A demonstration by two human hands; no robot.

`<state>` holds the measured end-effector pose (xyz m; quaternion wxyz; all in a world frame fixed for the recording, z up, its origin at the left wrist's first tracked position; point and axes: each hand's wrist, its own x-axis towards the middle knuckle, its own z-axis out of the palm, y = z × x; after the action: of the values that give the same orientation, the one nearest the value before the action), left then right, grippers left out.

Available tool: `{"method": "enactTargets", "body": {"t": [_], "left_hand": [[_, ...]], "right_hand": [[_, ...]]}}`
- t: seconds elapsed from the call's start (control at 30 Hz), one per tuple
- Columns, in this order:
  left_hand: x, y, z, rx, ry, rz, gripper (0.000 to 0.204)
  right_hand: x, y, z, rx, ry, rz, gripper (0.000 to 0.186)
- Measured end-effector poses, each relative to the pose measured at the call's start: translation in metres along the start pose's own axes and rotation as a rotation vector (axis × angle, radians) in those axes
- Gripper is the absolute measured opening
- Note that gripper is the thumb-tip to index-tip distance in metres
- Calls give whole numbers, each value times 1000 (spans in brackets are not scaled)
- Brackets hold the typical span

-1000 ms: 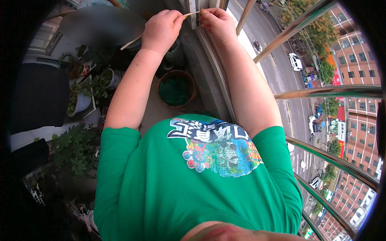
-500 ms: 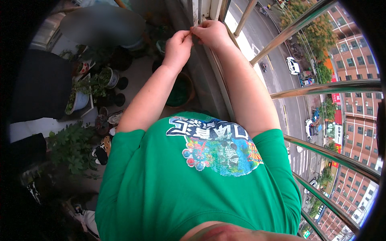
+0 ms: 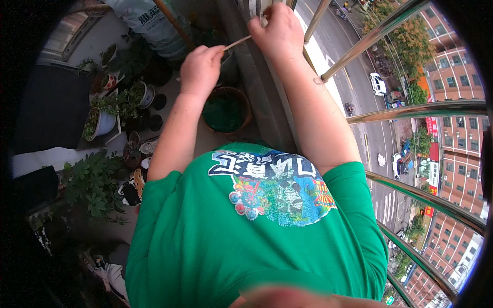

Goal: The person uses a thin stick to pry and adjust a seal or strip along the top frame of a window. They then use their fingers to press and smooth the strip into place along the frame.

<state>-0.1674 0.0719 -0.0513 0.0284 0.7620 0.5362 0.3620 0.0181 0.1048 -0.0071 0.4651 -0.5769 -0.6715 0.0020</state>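
Observation:
A thin pale strip (image 3: 237, 42), like a narrow band or cord, stretches between my two hands at the window frame. My left hand (image 3: 200, 70) pinches its lower end between thumb and fingers. At the upper end, my right hand (image 3: 280, 35) is closed around the strip, close against the frame (image 3: 255, 9); its fingertips are partly hidden behind the thumb and knuckles. What the strip is made of cannot be made out.
Metal railing bars (image 3: 416, 110) run along the right, with a street (image 3: 354, 66) far below. On the left stand potted plants (image 3: 138, 95), shoes (image 3: 134, 186) and a large plastic bag (image 3: 154, 25). A brown-rimmed round tub (image 3: 248, 115) sits below my hands.
My hands were together at the frame. The left has drawn back left and down, pulling the strip into sight; the right has shifted slightly up and right.

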Motion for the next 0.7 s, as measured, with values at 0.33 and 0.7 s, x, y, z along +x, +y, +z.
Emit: {"method": "enactTargets", "body": {"t": [0.33, 0.7], "left_hand": [[20, 7, -38, 197, 621, 282, 63], [3, -10, 44, -869, 9, -455, 20]], "right_hand": [[-25, -6, 46, 986, -718, 482, 18], [-17, -3, 44, 205, -1112, 285, 22]]}}
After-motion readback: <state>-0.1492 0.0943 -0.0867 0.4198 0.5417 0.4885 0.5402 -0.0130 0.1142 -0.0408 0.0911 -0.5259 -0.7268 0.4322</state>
